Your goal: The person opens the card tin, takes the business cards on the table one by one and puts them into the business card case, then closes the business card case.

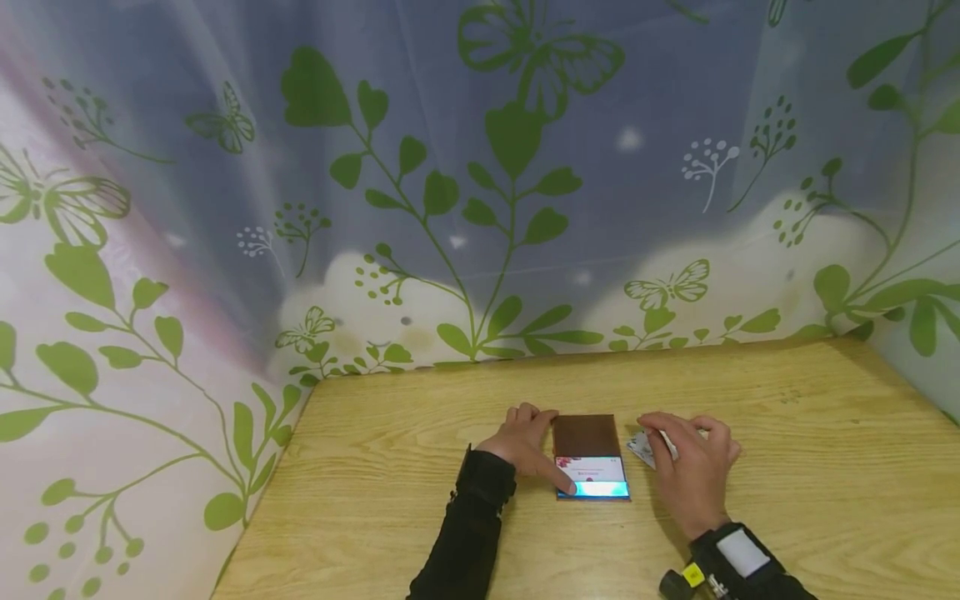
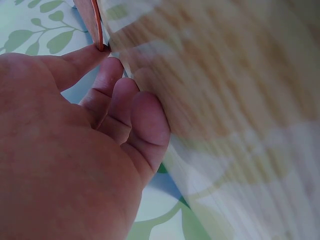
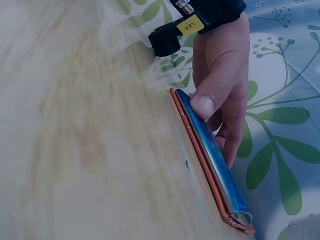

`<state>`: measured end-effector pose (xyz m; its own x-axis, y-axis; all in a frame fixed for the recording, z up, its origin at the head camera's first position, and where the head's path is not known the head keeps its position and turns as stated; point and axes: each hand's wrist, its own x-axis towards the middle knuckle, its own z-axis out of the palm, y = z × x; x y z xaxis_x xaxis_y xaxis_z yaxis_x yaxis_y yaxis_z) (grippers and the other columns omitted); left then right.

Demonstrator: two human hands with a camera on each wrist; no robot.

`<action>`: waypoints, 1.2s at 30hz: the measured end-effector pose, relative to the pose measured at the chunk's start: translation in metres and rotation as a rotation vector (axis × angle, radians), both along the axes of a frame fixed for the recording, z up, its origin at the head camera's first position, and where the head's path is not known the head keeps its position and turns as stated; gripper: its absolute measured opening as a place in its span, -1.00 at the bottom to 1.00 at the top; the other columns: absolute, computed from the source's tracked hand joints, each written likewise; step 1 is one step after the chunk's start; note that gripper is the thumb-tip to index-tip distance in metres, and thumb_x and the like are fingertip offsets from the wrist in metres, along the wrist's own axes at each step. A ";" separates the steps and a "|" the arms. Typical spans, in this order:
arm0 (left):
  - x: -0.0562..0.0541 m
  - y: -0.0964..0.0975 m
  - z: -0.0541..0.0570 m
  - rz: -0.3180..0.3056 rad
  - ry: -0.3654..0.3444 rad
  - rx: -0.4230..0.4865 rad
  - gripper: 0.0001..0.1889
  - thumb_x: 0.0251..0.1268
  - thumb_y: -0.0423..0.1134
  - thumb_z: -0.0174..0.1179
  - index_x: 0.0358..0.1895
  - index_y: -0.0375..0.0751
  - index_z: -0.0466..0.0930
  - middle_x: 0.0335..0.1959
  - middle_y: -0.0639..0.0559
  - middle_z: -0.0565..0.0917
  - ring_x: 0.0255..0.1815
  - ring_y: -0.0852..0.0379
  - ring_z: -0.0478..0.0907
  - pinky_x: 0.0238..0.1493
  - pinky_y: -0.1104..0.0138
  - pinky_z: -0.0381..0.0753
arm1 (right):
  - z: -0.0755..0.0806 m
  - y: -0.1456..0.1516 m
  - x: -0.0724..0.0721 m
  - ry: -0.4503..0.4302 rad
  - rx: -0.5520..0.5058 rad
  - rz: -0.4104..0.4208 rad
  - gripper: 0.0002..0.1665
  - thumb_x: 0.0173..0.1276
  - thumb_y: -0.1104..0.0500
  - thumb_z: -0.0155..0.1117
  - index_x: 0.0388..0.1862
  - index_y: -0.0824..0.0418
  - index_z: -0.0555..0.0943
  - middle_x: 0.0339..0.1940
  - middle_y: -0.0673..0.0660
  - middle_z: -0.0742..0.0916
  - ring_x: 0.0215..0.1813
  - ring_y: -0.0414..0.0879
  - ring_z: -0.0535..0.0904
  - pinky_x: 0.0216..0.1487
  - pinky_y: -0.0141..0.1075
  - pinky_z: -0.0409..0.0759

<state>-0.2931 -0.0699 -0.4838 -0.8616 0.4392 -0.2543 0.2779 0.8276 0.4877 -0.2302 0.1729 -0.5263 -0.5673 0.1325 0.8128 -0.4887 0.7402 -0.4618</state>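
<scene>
A brown-covered card holder (image 1: 583,436) lies opened on the table. Its lower half shows a white page with red flowers (image 1: 588,468) and a glossy blue strip (image 1: 606,490). Along its left edge rests my left hand (image 1: 525,442), thumb pressing the blue strip and another finger by the upper left corner. In the left wrist view its other fingers (image 2: 150,120) bend against the table. Just right of the holder, my right hand (image 1: 693,467) pinches a pale patterned card (image 1: 642,449), mostly covered by the fingers. The right wrist view shows the holder's blue side (image 3: 215,155) under the left thumb.
The wooden table (image 1: 810,433) stretches around both hands. A curtain printed with leaves and butterflies (image 1: 510,250) hangs behind it and at the sides. Black wrist straps (image 1: 486,477) carry the cameras.
</scene>
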 end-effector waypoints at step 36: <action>-0.002 0.000 -0.003 -0.005 0.014 0.003 0.28 -0.26 0.26 0.66 0.64 0.02 0.19 0.28 0.01 0.32 0.25 0.05 0.18 0.19 0.21 0.47 | -0.009 -0.006 0.004 -0.585 -0.276 0.270 -0.73 0.53 0.24 0.31 0.14 0.26 0.61 -0.17 0.17 0.78 -0.21 -0.20 0.73 -0.23 -0.40 0.68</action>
